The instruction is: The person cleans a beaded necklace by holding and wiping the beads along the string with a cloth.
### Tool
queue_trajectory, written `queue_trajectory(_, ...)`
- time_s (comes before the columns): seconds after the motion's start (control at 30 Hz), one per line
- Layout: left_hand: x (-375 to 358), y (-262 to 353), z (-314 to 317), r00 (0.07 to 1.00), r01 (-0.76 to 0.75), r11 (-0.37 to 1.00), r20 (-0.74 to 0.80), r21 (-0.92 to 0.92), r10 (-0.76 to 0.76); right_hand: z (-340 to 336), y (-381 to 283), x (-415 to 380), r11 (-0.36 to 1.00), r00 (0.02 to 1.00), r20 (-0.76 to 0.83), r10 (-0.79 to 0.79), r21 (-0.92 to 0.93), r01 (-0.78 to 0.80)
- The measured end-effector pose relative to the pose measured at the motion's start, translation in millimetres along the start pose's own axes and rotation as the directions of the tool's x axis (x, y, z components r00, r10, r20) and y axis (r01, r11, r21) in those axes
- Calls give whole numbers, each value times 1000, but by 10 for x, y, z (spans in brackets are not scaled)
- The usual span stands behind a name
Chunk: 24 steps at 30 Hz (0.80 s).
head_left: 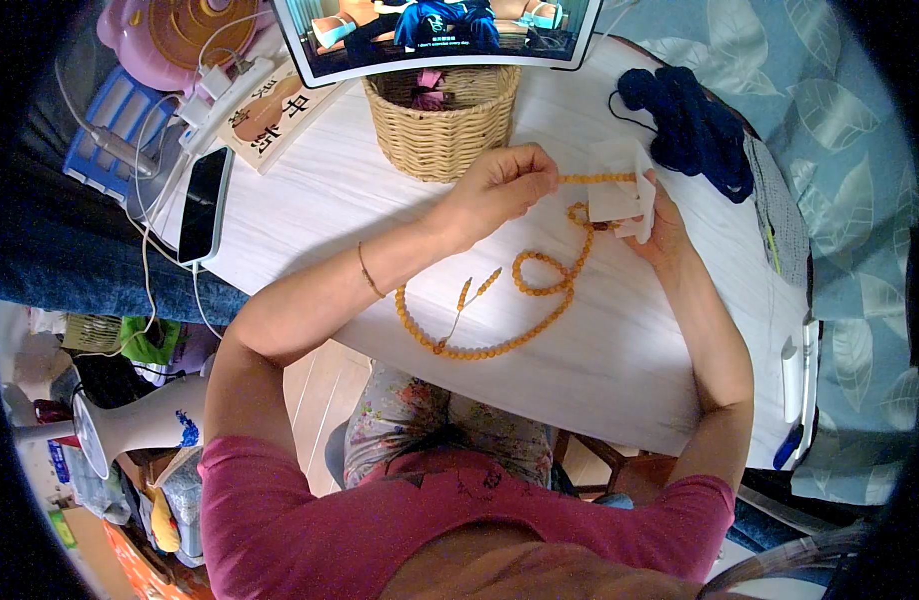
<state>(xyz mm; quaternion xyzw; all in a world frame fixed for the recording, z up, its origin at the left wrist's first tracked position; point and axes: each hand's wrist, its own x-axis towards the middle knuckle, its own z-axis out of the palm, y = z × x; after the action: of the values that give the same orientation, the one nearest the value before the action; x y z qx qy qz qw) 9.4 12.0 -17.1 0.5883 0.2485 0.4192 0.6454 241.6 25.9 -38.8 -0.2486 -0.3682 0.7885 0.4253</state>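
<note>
A long string of amber-coloured beads [472, 354] lies in loops on the white table, with a small beaded tassel at its near side. My left hand [502, 190] is closed in a pinch on one end of a taut stretch of it. That stretch runs right into a folded white tissue [616, 182], which looks like paper or thin cloth. Fingers of my right hand [662, 222] are wrapped round the tissue, pressing it about the beads. The beads inside the tissue are hidden.
Behind my hands stands a wicker basket [442, 135] below a lit tablet screen [440, 35]. Dark blue yarn [685, 130] lies at the back right of the table [600, 370]. At left are a charging phone [205, 205], a book [280, 115] and a power strip [202, 108] with cables.
</note>
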Motion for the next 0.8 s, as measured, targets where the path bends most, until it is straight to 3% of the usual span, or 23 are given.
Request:
queue_trajectory(0.07, 8, -33, 8, 1000, -12, 993, 2, -115, 13, 79, 7, -7, 1000, 999, -36, -21, 0, 21)
queue_trajectory(0.17, 15, -58, -15, 999, 10, 997, 39, -78, -7, 40, 9, 3, 1000, 1000, -9, 2, -31, -2)
queue_trajectory(0.27, 11, -4, -17, 993, 116, 991, 27, -70, -114, 161, 12, -22, 997, 992, -116, -40, -64, 33)
queue_trajectory(0.37, -2, 67, 7, 995, 96, 993, -10, -69, -96, 185, -13, -40, 987, 984, -161, -81, -150, 57)
queue_trajectory(0.57, 2, 48, 17, 999, -35, 988, -22, 152, 39, 186, -40, -52, 979, 986, -146, -77, -198, 47)
queue_trajectory(0.67, 8, 22, 19, 997, -68, 986, -37, 149, 74, 11, 20, -32, 989, 981, -174, -84, -133, 62)
queue_trajectory(0.8, 15, -35, -21, 1000, -7, 1000, -1, -25, 7, 238, 8, -37, 978, 961, -237, -140, -183, 97)
